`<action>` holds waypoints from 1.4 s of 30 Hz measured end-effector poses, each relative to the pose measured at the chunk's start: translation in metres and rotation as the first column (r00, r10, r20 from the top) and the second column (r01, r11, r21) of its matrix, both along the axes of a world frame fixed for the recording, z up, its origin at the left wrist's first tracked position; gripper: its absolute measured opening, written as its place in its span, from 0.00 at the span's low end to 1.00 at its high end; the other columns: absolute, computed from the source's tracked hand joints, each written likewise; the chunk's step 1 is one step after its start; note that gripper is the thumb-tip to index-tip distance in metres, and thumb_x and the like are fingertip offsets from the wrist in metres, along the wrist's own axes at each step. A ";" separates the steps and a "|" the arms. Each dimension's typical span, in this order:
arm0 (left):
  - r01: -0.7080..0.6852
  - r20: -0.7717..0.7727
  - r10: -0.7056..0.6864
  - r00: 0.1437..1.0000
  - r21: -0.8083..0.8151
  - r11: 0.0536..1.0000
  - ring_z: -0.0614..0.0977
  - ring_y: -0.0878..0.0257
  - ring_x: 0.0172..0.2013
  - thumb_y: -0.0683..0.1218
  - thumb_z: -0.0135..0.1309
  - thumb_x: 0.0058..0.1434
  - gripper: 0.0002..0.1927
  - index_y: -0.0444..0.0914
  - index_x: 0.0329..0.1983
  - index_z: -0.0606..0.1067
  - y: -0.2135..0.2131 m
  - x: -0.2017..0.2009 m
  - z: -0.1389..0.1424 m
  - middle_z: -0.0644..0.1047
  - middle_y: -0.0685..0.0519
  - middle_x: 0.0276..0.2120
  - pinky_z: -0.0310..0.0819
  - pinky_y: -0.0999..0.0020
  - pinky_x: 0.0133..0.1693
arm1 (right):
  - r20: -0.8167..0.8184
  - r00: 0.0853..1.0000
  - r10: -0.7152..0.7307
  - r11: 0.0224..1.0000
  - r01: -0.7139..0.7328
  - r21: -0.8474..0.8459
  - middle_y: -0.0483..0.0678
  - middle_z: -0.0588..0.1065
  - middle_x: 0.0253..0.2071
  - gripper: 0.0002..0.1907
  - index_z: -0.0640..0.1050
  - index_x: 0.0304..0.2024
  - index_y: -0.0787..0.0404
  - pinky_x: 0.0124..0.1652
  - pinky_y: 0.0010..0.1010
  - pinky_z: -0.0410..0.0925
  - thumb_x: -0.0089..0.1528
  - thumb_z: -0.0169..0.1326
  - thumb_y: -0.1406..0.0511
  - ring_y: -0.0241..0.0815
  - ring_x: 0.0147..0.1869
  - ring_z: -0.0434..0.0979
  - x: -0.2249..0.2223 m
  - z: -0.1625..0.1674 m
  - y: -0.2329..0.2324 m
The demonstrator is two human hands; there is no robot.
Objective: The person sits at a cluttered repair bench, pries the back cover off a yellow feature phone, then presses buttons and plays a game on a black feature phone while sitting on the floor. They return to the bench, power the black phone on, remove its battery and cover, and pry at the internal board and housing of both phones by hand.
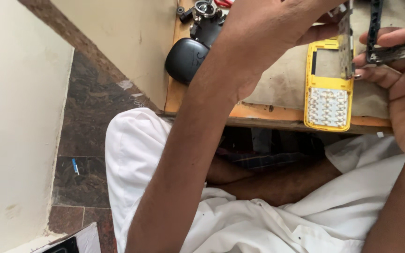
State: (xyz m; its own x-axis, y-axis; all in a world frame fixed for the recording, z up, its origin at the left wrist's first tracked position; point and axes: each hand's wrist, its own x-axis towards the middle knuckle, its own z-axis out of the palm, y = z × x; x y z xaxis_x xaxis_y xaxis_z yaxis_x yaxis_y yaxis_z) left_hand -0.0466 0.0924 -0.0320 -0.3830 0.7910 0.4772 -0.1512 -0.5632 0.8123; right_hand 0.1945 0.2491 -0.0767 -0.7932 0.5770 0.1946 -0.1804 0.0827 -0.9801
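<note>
Left hand: left hand [270, 28] raised above the desk [258, 112], forearm running up from lower left across the lap; back of the hand toward the camera.
Left grip: fingers together, clamped on the thin metal-edged board [347, 42], which stands on edge, nearly upright. Fingertips mostly hidden behind the hand.
Right hand: right hand [401, 79] enters from the right edge, palm side partly up, fingers pointing left.
Right grip: fingers closed around the dark phone frame [380, 44], a narrow black piece with one bar upright and one running right along the fingers.
Board vs frame: just beside each other, board to the left; whether they touch, cannot tell.
Yellow phone front [328, 89]: lies flat on the desk below both hands, keypad membrane of pale dots at its near end, empty screen window at its far end. Near end reaches the desk's front edge. Held by neither hand; the board's lower end sits over its right rim.
Desk cover: worn grey-brown mat [282, 84] under the yellow part.
Far left of desk: black rounded case [186, 58] at the corner, small dark tools and parts [205, 14] behind it.
Below: white garment [240, 220] over the lap; dark stone floor [85, 140] at left.
</note>
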 end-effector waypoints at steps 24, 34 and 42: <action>0.145 0.343 -0.062 0.937 -0.221 0.964 0.84 0.59 0.46 0.43 0.57 0.64 0.32 0.32 0.70 0.64 0.011 0.011 0.054 0.81 0.45 0.46 0.81 0.61 0.49 | -0.330 0.943 -0.048 0.897 -0.105 -0.430 0.61 0.73 0.59 0.25 0.67 0.65 0.65 0.48 0.50 0.74 0.67 0.55 0.66 0.56 0.61 0.76 -0.025 0.057 -0.025; 0.213 0.436 -0.151 0.887 -0.097 0.972 0.83 0.56 0.48 0.43 0.56 0.64 0.35 0.31 0.73 0.61 0.016 0.012 0.038 0.80 0.41 0.49 0.80 0.57 0.50 | -0.472 0.862 0.186 0.725 -0.444 -0.526 0.67 0.68 0.61 0.34 0.58 0.71 0.64 0.47 0.40 0.74 0.69 0.55 0.58 0.59 0.52 0.77 -0.014 0.042 -0.009; 0.272 0.513 -0.214 0.831 -0.040 0.962 0.83 0.52 0.50 0.43 0.56 0.62 0.38 0.30 0.74 0.57 0.023 0.007 0.025 0.79 0.38 0.50 0.79 0.54 0.51 | -0.505 0.838 0.207 0.690 -0.491 -0.532 0.67 0.66 0.62 0.40 0.54 0.74 0.59 0.46 0.40 0.73 0.67 0.57 0.55 0.61 0.52 0.76 -0.018 0.015 0.004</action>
State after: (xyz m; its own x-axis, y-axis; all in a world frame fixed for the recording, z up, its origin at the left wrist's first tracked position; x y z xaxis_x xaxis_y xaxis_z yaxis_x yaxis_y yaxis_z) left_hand -0.0396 0.1152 -0.0072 -0.3349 0.9247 0.1808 -0.6728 -0.3691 0.6412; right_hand 0.1770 0.2534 -0.0615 -0.9015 0.3691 0.2260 -0.4255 -0.6602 -0.6190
